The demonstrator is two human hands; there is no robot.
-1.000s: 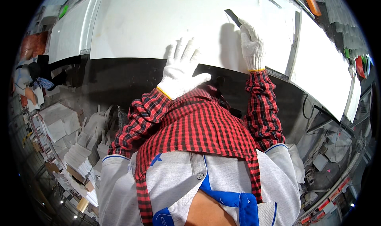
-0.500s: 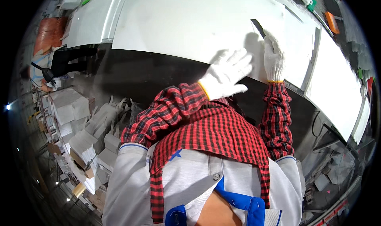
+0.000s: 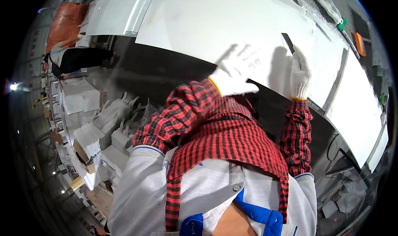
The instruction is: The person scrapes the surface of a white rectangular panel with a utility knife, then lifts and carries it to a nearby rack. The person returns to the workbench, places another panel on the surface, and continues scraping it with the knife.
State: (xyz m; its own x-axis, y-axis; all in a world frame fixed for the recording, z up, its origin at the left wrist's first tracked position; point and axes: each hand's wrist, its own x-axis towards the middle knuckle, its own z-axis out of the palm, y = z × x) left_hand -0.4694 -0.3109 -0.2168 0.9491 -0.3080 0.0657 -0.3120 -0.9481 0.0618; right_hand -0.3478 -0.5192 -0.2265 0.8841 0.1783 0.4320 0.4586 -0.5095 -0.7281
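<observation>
A large white sheet (image 3: 186,24) lies across the dark-edged worktable (image 3: 178,64) before me. My left hand (image 3: 234,75), in a white knit glove, is over the sheet's near edge with its fingers spread and nothing in them; motion blurs the fingertips. Farther right, my right hand (image 3: 301,73), gloved alike, is seen from its side above the sheet with the fingers drawn together. A thin dark flat strip (image 3: 287,40) sticks out past its fingertips and seems to be held there. The hand covers the strip's lower end.
More white sheets (image 3: 356,107) lie to the right, beyond a grey strip (image 3: 336,78). An orange block (image 3: 360,44) and a green-ended tool (image 3: 342,24) are at the far right. Stacked white pieces (image 3: 89,134) stand at the left. Another person (image 3: 83,58) is at the far left.
The whole view has shifted and turned slightly, moving the table edge and both hands rightward in the picture. My left hand's fingers now blur with motion; the dark strip stays at my right fingertips.
</observation>
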